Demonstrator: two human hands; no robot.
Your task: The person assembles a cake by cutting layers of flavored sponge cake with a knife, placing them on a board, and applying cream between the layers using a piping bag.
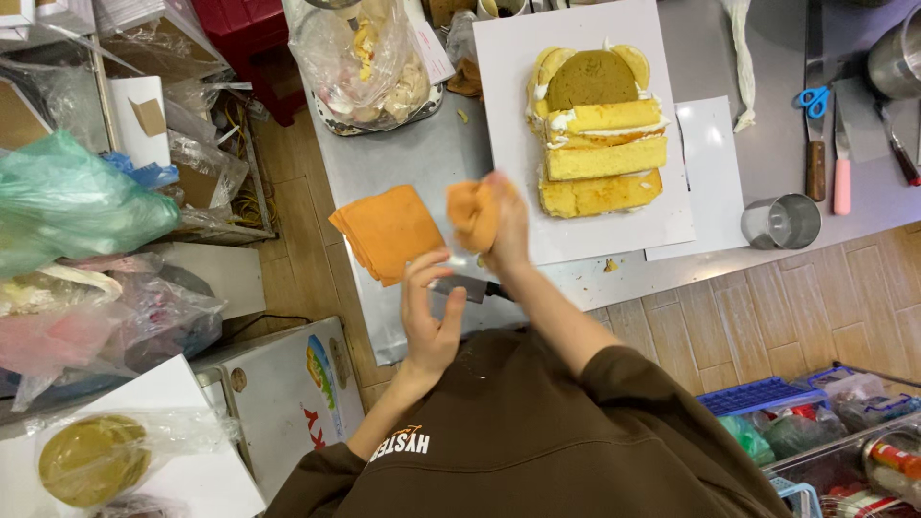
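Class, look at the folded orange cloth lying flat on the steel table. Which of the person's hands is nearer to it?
Left. The left hand sits just below the folded orange cloth, by its lower right corner. The right hand is farther to its right, holding a bunched orange cloth.

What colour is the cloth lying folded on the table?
Orange. The folded cloth shows best in the head view, left of the hands.

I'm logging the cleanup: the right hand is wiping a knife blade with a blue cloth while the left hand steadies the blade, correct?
Not quite. In the head view the cloth in the right hand is orange, not blue. The left hand does rest on the knife.
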